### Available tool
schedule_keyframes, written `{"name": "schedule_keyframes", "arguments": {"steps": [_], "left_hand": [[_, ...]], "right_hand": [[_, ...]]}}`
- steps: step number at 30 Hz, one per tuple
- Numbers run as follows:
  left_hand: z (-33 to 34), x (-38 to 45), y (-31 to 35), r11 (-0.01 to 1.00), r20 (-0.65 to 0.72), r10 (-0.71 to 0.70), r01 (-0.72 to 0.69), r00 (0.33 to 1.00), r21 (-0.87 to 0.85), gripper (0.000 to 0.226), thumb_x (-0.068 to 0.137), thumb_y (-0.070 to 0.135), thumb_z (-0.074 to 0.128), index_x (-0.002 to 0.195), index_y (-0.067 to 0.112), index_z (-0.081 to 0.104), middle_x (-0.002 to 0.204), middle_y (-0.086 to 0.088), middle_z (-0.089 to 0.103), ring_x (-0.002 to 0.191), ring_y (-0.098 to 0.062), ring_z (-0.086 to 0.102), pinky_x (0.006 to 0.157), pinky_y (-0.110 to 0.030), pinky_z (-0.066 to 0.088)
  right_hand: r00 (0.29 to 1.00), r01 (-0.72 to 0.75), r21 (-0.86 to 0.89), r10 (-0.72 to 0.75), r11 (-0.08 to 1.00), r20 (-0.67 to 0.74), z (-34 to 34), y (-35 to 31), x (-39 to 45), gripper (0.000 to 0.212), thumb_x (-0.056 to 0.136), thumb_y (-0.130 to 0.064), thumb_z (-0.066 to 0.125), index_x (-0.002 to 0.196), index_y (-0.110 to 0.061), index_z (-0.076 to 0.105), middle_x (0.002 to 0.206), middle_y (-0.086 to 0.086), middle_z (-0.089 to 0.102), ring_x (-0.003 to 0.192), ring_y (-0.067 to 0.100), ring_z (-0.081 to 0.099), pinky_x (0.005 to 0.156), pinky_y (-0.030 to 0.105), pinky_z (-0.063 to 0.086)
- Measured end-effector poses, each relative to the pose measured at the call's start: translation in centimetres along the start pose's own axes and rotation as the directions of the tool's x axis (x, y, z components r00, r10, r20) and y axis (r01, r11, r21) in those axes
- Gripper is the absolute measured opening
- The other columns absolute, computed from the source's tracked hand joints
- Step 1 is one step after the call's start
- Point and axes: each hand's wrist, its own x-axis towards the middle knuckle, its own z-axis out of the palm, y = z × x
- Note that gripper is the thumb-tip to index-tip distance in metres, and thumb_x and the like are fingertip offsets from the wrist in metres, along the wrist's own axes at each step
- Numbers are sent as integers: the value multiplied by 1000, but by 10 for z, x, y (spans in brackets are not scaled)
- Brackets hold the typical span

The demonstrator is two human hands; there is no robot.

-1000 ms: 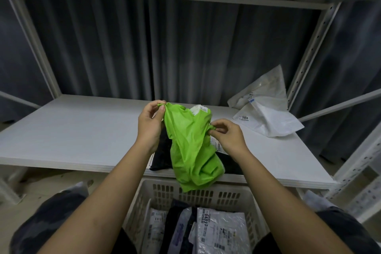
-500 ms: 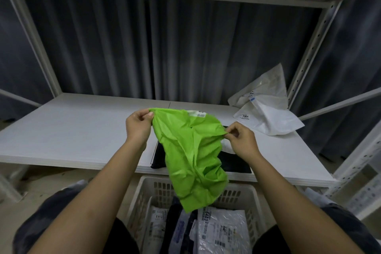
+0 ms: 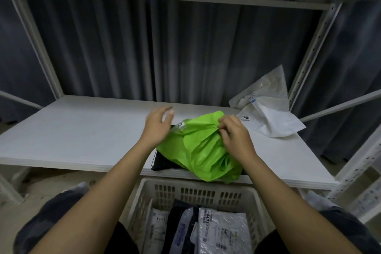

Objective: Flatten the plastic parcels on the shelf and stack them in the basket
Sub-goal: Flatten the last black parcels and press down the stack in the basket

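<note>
The green parcel lies crumpled on the shelf, near its front edge and a little right of the middle, and its lower end hangs slightly over that edge. It rests on top of a black parcel, which shows only at the left side under it. My right hand is on the upper right part of the green parcel, and its fingers are curled and pinch a fold of the plastic. My left hand is at the upper left edge of the green parcel, with fingers spread and relaxed, and it holds nothing; I cannot tell if it touches the plastic. At the back right corner of the shelf two white parcels lie, one leaning against the post. Below the front edge of the shelf stands the white basket, and inside it lie several parcels, grey, white and dark, with printed labels.
</note>
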Motion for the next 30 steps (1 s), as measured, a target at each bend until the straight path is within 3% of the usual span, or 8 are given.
{"name": "schedule_keyframes", "arguments": {"steps": [4, 6, 9, 12, 17, 22, 26, 30], "left_hand": [[19, 1, 27, 979, 327, -7, -60, 945, 194, 51, 96, 51, 43, 137, 23, 48, 139, 3, 51, 135, -18, 39, 118, -45, 11], [26, 3, 33, 995, 404, 2, -42, 915, 90, 41, 94, 46, 50, 124, 18, 57, 118, -1, 63, 118, -21, 55, 104, -38, 36], [33, 0, 34, 999, 342, 15, 1, 940, -44, 18, 96, 24, 54, 101, 8, 61, 92, -5, 62, 90, -22, 59, 75, -30, 42], [35, 0, 23, 988, 256, -55, 89, 965, -123, 15, 97, 22, 51, 95, 9, 58, 88, -5, 61, 82, -21, 56, 77, -34, 45], [26, -2, 14, 913, 220, -130, 203, 967, -355, 17, 99, 18, 48, 84, 22, 54, 78, 0, 61, 70, -15, 57, 66, -28, 47], [24, -6, 9, 871, 203, -125, 206, 971, -447, 13, 100, 19, 48, 89, 20, 55, 82, -2, 64, 71, -15, 62, 68, -30, 52], [20, -4, 5, 842, 88, -166, 188, 982, -505, 15, 100, 17, 48, 86, 20, 54, 78, 0, 62, 67, -12, 59, 60, -22, 51], [21, 1, -9, 792, -20, -286, 224, 958, -568, 18, 100, 18, 47, 83, 21, 51, 77, 0, 59, 67, -12, 55, 66, -28, 47]], "right_hand": [[977, 205, -56, -200, 977, 76, 1, -17, 8, 11, 80, 6, 63, 84, -3, 60, 106, 10, 61, 90, 17, 55, 71, 23, 41], [971, 218, -23, -215, 976, 103, 0, -22, 10, 6, 83, 1, 62, 86, -5, 61, 113, 6, 59, 87, 16, 58, 69, 25, 43], [984, 20, 143, -45, 990, 172, -6, -18, 14, 16, 86, -3, 64, 99, -13, 63, 135, -2, 48, 94, 11, 60, 81, 23, 48], [965, -232, 208, 198, 950, 171, -25, -2, 15, 43, 88, -11, 66, 128, -21, 55, 135, -6, 48, 112, 7, 55, 93, 20, 43], [816, -510, 219, 388, 832, 427, -42, 15, -3, 29, 95, -27, 58, 123, -21, 61, 118, -7, 61, 116, 7, 54, 86, 2, 35], [805, -436, 74, 352, 897, 478, -28, 26, -11, 38, 87, -6, 59, 118, -27, 64, 109, 0, 54, 110, 16, 53, 103, 29, 39], [820, -344, 65, 266, 937, 506, -23, 29, -13, 39, 83, -8, 59, 109, -35, 68, 114, -8, 52, 114, 14, 50, 103, 29, 36], [821, -306, -8, 268, 952, 504, -21, 27, -18, 31, 83, -16, 59, 110, -29, 66, 97, -10, 61, 94, 12, 56, 86, 27, 44]]}}
